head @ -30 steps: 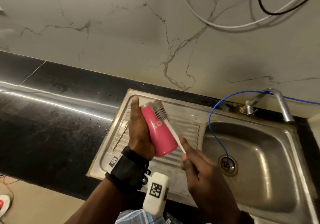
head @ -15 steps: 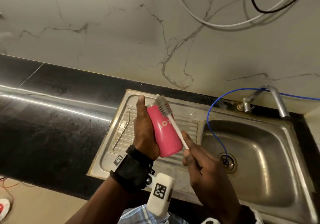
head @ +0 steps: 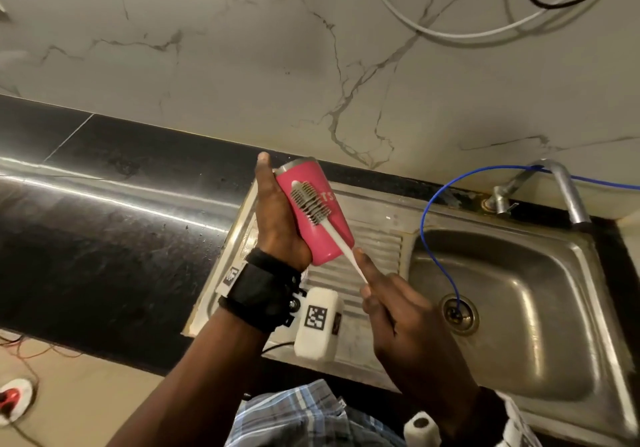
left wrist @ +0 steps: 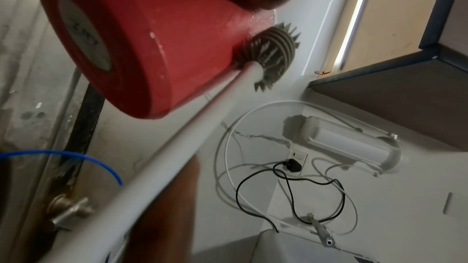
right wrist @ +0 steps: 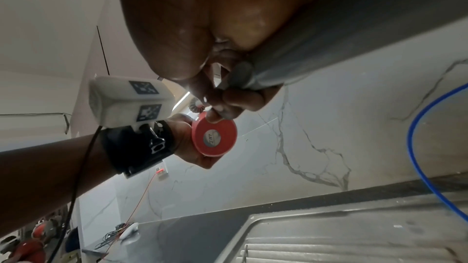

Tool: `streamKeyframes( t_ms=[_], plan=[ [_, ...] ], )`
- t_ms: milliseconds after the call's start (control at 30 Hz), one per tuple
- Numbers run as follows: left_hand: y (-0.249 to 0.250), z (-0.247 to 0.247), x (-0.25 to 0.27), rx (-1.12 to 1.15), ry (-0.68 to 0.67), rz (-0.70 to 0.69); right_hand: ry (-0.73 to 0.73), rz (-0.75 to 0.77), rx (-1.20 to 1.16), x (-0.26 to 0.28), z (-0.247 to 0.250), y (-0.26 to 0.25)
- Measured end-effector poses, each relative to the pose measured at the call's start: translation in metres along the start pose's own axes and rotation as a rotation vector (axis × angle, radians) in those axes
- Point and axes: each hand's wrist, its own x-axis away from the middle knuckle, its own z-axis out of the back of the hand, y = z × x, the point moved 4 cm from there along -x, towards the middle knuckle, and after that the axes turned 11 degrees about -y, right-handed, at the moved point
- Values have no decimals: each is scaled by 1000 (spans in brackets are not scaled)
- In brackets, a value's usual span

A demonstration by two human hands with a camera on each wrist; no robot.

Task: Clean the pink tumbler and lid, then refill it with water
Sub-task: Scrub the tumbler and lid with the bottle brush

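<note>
Left hand (head: 277, 225) grips tumbler (head: 317, 214) over drainboard (head: 374, 238) | right hand (head: 412, 325) holds brush (head: 310, 200) against it | black counter (head: 104, 238), marble wall (head: 242, 65), basin (head: 519, 308) at right

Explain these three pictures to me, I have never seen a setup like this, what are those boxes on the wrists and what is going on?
No machine here: a person wears one camera on the head and one on each wrist; the white box with square markers is the left wrist's camera. The head view looks down at a steel sink set in a dark counter. The left hand grips a pink tumbler, open end away from the person. The right hand holds a white-handled brush, its grey bristles against the tumbler's outside. The wrist views show the tumbler's base from below.
</note>
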Motion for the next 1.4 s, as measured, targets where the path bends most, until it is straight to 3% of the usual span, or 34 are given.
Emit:
streamKeyframes(
  t_ms=[167,367,600,833,1033,1200,1400],
  plan=[
    [24,6,-6,59,-10,-91,-14,-10,-41,16,6,16],
    [7,-10,-12,15,-37,-86,42,-2,-69,-25,12,9],
    [47,10,-27,85,8,-215,-38,17,-100,-19,15,19],
    [18,-1,-24,8,0,-94,-23,38,-101,-51,7,10],
    [40,18,-34,100,42,-128,-64,29,-89,-20,4,22],
    [16,4,-29,31,-20,-60,-21,31,-31,-35,1,17],
    [31,10,-31,70,8,-113,-56,19,-27,-9,10,27]
  ],
)
